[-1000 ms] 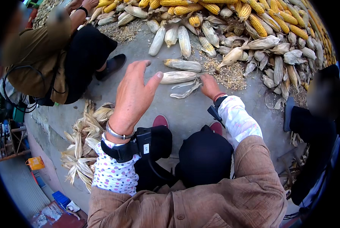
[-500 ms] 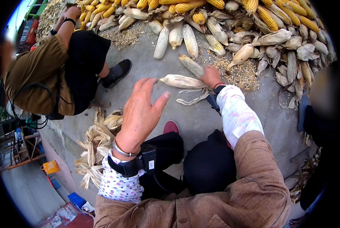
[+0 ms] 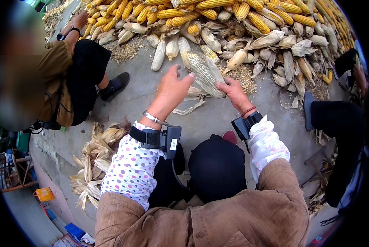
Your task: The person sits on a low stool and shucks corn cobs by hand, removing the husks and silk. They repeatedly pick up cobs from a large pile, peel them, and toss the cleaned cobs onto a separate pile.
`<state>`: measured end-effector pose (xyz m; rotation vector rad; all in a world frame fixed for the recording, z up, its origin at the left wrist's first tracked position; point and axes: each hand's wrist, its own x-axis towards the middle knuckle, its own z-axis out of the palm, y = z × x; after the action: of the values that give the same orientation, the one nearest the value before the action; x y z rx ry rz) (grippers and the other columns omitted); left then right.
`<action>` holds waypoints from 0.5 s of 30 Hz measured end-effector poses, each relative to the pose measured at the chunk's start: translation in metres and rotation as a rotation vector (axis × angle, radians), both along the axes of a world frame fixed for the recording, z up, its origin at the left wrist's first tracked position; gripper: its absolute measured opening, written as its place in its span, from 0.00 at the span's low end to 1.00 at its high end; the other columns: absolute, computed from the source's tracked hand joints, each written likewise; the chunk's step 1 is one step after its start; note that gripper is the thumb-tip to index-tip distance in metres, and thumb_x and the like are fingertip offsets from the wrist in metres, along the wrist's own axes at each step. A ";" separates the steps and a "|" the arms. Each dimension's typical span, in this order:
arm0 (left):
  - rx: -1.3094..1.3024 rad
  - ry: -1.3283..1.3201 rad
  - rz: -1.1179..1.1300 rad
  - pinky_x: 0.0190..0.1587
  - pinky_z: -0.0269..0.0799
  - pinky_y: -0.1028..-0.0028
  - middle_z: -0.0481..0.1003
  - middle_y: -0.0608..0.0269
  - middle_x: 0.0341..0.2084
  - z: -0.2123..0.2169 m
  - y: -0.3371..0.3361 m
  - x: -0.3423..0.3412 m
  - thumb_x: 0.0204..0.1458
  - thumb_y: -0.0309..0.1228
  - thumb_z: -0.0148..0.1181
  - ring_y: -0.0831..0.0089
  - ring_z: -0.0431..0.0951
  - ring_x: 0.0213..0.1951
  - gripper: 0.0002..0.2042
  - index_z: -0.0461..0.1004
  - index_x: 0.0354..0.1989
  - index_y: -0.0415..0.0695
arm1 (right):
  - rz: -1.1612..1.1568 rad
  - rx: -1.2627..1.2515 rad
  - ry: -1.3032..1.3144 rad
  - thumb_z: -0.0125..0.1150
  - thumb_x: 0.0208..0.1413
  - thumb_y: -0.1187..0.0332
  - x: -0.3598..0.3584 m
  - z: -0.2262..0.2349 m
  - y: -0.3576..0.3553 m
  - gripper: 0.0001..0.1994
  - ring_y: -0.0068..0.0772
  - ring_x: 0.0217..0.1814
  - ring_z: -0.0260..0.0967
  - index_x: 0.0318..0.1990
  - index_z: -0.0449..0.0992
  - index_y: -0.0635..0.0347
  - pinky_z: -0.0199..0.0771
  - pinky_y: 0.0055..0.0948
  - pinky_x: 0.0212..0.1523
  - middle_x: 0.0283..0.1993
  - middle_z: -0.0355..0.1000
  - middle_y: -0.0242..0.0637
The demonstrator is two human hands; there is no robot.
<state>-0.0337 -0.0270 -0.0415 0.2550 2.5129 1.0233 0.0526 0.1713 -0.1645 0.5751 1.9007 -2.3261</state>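
Grey concrete ground (image 3: 275, 119) spreads beneath everything, and across its far side lies a broad heap of corn (image 3: 262, 39), bare yellow ears toward the back and ears in pale husk along the near edge. A co-worker (image 3: 83, 70) in dark trousers sits at the left, reaching toward that heap, and a small mound of dry husks (image 3: 96, 160) lies nearer the wearer on the same side. The wearer's left hand (image 3: 170, 90) is unclosed, thumb and fingers parted beside the partly husked ear (image 3: 205, 74); whether the thumb touches it cannot be told. The right hand (image 3: 236, 94) grips that ear by its near end, holding it slanted in front of the heap, pale kernels bared on its left side. Loose kernels (image 3: 248, 84) lie scattered on the concrete just beyond the right hand.
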 end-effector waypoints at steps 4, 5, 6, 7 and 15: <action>0.399 -0.464 0.220 0.49 0.65 0.60 0.63 0.56 0.55 -0.012 0.021 -0.002 0.52 0.48 0.54 0.54 0.69 0.50 0.29 0.60 0.59 0.43 | 0.043 0.373 0.181 0.62 0.50 0.66 0.020 0.050 -0.007 0.17 0.22 0.41 0.65 0.44 0.74 0.69 0.65 0.23 0.44 0.39 0.69 0.33; 0.502 -0.567 0.213 0.50 0.65 0.58 0.62 0.58 0.56 -0.013 0.022 -0.002 0.53 0.49 0.53 0.54 0.68 0.50 0.29 0.61 0.59 0.45 | 0.055 0.525 0.288 0.62 0.50 0.66 0.024 0.058 -0.009 0.15 0.24 0.41 0.63 0.42 0.74 0.68 0.63 0.24 0.44 0.37 0.65 0.34; 0.616 -0.659 0.210 0.50 0.64 0.57 0.62 0.59 0.56 -0.013 0.023 -0.001 0.53 0.50 0.52 0.54 0.68 0.50 0.28 0.61 0.58 0.46 | 0.054 0.536 0.316 0.61 0.50 0.67 0.027 0.063 -0.011 0.15 0.25 0.41 0.63 0.42 0.74 0.67 0.63 0.24 0.44 0.36 0.65 0.34; 0.652 -0.733 0.270 0.50 0.60 0.53 0.70 0.62 0.45 -0.014 0.026 0.002 0.52 0.47 0.54 0.64 0.69 0.47 0.21 0.67 0.49 0.46 | 0.048 0.563 0.354 0.61 0.50 0.67 0.030 0.067 -0.012 0.14 0.25 0.41 0.63 0.42 0.74 0.67 0.62 0.24 0.44 0.36 0.66 0.34; 0.814 -0.834 0.328 0.49 0.65 0.60 0.72 0.66 0.40 -0.019 0.039 0.009 0.53 0.41 0.56 0.68 0.72 0.43 0.16 0.69 0.47 0.47 | -0.209 0.315 0.225 0.56 0.52 0.66 0.038 0.049 -0.009 0.15 0.28 0.45 0.66 0.44 0.74 0.69 0.65 0.26 0.48 0.43 0.70 0.37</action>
<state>-0.0244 0.0116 -0.0603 -0.3215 1.3324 1.7824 0.0902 0.1624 -0.1151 0.5844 2.4483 -2.3098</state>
